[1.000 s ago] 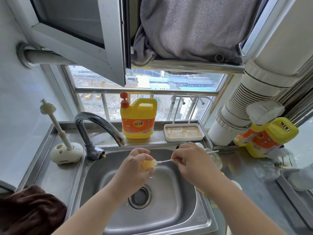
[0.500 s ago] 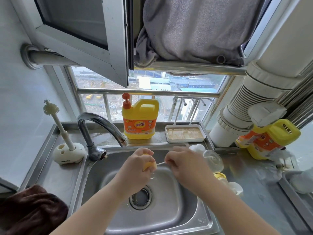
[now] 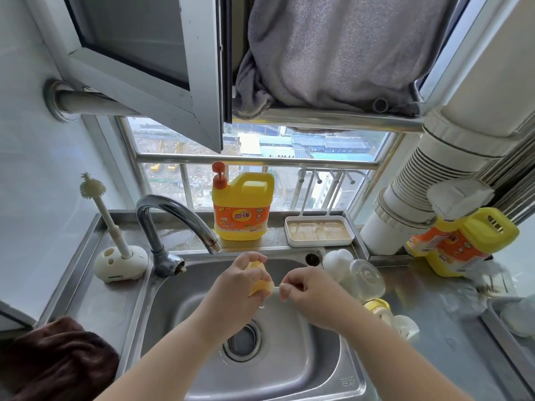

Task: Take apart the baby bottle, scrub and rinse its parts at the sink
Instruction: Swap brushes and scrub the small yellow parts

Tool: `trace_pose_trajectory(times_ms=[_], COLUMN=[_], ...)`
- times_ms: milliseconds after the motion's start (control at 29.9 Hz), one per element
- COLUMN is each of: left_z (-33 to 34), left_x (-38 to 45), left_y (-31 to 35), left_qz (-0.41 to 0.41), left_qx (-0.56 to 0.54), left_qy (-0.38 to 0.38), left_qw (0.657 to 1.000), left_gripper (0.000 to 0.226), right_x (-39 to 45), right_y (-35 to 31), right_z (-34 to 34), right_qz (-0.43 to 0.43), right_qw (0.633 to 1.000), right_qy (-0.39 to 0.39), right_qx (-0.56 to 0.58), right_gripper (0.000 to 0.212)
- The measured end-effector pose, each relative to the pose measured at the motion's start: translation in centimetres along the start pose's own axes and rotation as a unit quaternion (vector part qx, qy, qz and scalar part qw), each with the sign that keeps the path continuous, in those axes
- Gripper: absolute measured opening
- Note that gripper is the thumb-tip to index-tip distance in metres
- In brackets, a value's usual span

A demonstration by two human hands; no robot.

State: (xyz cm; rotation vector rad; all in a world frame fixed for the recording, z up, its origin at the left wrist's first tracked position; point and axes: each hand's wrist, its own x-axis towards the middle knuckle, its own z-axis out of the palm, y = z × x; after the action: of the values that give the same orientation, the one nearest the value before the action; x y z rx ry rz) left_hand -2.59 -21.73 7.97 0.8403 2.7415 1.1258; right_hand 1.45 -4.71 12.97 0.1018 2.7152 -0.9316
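Over the steel sink [image 3: 304, 369] my left hand [image 3: 243, 280] grips a small yellow bottle part [image 3: 260, 285]. My right hand [image 3: 304, 287] pinches a thin white brush stick [image 3: 276, 290] whose tip goes into that part; most of the stick is hidden in my fingers. On the counter to the right lie the clear bottle body [image 3: 366, 279] on its side, a white cap [image 3: 337, 261], a yellow ring [image 3: 377, 309] and a white piece [image 3: 408, 328]. The faucet [image 3: 176, 215] runs no water.
A yellow dish-soap jug [image 3: 241, 208] and a white tray [image 3: 318, 231] stand on the back ledge. A long bottle brush in a white holder [image 3: 120, 263] is at the left, a brown towel [image 3: 55, 360] at the lower left, a second yellow jug [image 3: 460, 241] at the right.
My right hand has pushed the stick further left into the yellow part, so less stick shows between the hands. The view has tilted slightly, bringing the bottle parts on the right into sight.
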Motion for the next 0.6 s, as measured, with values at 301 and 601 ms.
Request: trace_pose_trajectory(times_ms=[301, 601], left_z=[-0.2, -0.5], left_x=[0.4, 0.6], left_y=[0.1, 0.1], left_qz=[-0.025, -0.031], left_qx=[-0.024, -0.02], left_qy=[-0.003, -0.004], left_qw=[0.999, 0.999], left_gripper=[0.012, 0.013], right_x=[-0.4, -0.1], right_y=[-0.2, 0.2], right_z=[-0.2, -0.7], right_qz=[-0.046, -0.037], right_qw=[0.996, 0.997], right_qy=[0.061, 0.071], right_qx=[-0.036, -0.021], right_gripper=[0.017, 0.017])
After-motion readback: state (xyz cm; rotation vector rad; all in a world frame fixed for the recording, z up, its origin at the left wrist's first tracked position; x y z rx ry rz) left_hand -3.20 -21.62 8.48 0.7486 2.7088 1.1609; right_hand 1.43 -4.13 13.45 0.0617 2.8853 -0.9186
